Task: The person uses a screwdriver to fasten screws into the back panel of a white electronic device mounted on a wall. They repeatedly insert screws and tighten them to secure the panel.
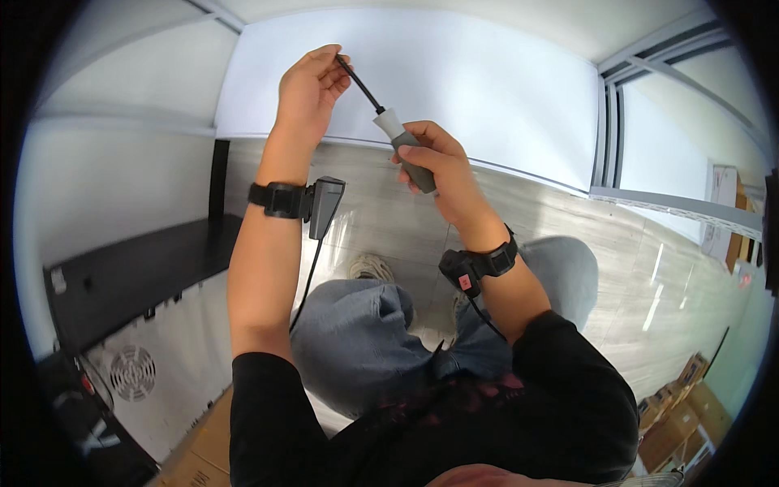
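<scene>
A screwdriver (389, 123) with a grey handle and a dark shaft is held slantwise between my hands, its tip toward the upper left. My right hand (445, 166) is wrapped round the handle, thumb lying along it. With its fingertips, my left hand (310, 88) pinches the far end of the shaft; the tip itself is hidden by the fingers. Behind and below the screwdriver is a white tabletop (503, 97), its near edge passing beneath my hands.
Black straps with small devices and cables sit on both wrists. To the left stand a black panel (146, 272) and a white case with a round fan grille (132, 373). A metal frame (613, 130) rises on the right. Cardboard boxes (669, 426) are at the lower right.
</scene>
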Available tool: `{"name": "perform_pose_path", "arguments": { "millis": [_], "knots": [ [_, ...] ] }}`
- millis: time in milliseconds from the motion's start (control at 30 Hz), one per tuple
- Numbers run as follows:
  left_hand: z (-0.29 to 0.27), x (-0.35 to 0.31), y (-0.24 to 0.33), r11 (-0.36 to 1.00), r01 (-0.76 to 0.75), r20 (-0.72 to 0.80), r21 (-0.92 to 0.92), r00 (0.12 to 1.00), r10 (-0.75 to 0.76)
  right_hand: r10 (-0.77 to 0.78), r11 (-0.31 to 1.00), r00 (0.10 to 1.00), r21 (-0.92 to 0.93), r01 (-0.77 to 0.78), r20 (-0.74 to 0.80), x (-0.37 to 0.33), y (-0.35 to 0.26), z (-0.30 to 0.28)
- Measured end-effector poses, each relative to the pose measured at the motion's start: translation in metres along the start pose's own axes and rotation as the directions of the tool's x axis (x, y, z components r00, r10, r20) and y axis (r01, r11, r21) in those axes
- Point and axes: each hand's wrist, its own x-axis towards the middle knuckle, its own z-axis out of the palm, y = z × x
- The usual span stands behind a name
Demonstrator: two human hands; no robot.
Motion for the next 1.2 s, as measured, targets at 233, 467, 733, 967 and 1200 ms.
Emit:
{"name": "perform_pose_path", "arguments": {
  "millis": [233,467,733,967,1200],
  "knots": [
    [0.041,0.124,-0.105,0.943,0.189,0.213,0.274,0.944,-0.251,-0.007,0.998,0.946,0.053,0.025,-0.325,0.044,0.033,-0.092],
    [0.085,0.203,-0.178,0.815,0.048,0.146,0.578,0.976,-0.161,0.061,0.986,0.871,0.165,0.022,-0.487,0.044,0.058,-0.135],
    [0.095,0.238,-0.223,0.201,-0.501,0.439,0.842,0.853,0.282,0.064,0.976,0.815,0.206,0.068,-0.575,0.027,0.08,-0.142],
    [0.081,0.238,-0.222,0.209,-0.472,0.389,0.856,0.856,0.34,0.013,0.983,0.813,0.159,0.097,-0.582,0.023,0.074,-0.134],
    [0.016,0.196,-0.171,0.745,-0.104,0.094,0.659,0.994,0.055,0.022,0.994,0.896,0.106,0.028,-0.443,0.05,0.055,-0.085]
  ]
}}
